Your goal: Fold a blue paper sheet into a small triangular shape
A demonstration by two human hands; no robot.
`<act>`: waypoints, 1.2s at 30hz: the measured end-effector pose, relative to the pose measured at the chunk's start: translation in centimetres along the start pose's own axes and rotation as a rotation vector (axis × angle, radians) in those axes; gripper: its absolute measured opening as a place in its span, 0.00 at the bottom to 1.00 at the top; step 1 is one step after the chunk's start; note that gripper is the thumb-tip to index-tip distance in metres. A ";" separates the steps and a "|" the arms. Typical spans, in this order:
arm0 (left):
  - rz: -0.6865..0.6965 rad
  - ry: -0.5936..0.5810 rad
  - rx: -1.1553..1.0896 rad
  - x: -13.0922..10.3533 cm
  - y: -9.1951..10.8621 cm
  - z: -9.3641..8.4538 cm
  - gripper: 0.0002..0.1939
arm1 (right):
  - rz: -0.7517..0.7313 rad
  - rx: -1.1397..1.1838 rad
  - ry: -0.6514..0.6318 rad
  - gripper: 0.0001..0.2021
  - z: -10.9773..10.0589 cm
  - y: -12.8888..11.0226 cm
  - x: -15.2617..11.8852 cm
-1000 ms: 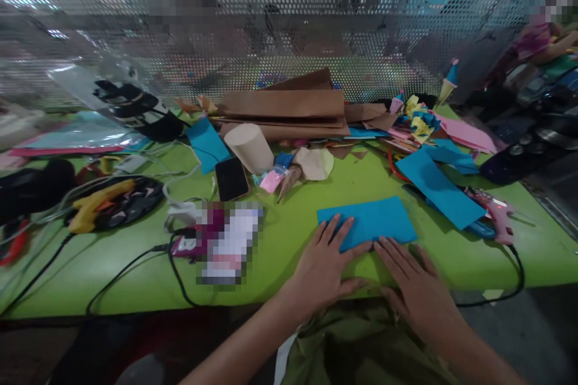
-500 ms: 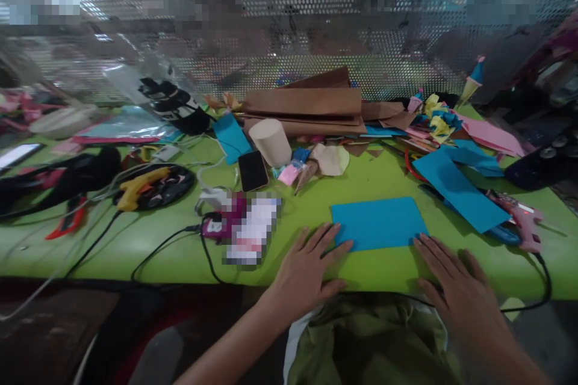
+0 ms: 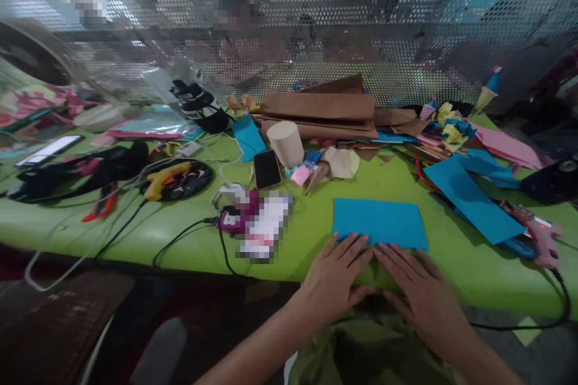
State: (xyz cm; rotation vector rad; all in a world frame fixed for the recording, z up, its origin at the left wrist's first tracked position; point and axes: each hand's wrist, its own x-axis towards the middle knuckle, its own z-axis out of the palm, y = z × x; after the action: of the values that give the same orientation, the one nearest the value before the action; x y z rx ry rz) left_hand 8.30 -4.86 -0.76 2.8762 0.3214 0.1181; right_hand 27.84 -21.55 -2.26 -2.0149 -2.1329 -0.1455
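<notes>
A rectangular sheet of blue paper (image 3: pixel 379 219) lies flat on the green table (image 3: pixel 311 225) in front of me. My left hand (image 3: pixel 339 267) rests along its near edge, fingers stretched out with the tips on the paper. Close beside it, my right hand (image 3: pixel 409 274) is also open, its flat fingertips touching the near edge at the middle. Neither hand grips anything. To the right lie more folded blue strips (image 3: pixel 476 198) and a pink glue gun (image 3: pixel 542 240).
Left of the sheet are a phone (image 3: pixel 266 225), a dark phone (image 3: pixel 267 169), a paper roll (image 3: pixel 285 143) and a yellow glue gun (image 3: pixel 167 180) with cables. Brown paper (image 3: pixel 316 107) stands along the perforated screen (image 3: pixel 289 36). Paper scraps (image 3: pixel 451 126) pile up at the back right.
My right hand has moved left from the sheet's right corner to the middle of its near edge. My left hand has slid from the left side onto that edge. The view has shifted.
</notes>
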 end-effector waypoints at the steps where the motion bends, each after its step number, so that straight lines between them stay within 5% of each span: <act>1: -0.004 -0.002 -0.016 -0.2 -0.2 0.0 0.33 | 0.027 -0.007 -0.002 0.30 0.1 0.7 -0.7; 6: -0.013 -0.008 -0.118 -0.3 -0.7 -1.1 0.28 | 0.319 -0.057 0.140 0.22 -1.0 6.9 -5.2; 10: -0.054 0.075 -0.120 2.7 -1.5 -2.3 0.24 | 0.403 0.050 0.191 0.21 -2.3 9.9 -4.0; 16: -0.094 0.041 0.030 8.4 -3.3 -2.8 0.40 | 0.300 0.185 0.144 0.25 -1.6 9.7 2.1; 24: -0.064 0.044 0.061 9.9 -2.7 -4.2 0.43 | 0.330 0.231 0.169 0.27 -1.3 9.8 1.8; 32: -0.021 0.190 0.013 9.6 -2.1 -4.6 0.14 | 0.365 0.356 0.256 0.31 -2.3 9.6 1.8; 36: 0.056 0.347 -0.039 8.4 -2.1 -5.5 0.11 | 0.233 0.305 0.260 0.38 -3.2 9.2 1.3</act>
State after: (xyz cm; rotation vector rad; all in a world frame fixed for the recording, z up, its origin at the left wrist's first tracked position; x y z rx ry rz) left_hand 15.50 0.28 4.49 2.8172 0.2966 0.6298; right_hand 37.18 -20.33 0.50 -1.9254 -1.6414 -0.0400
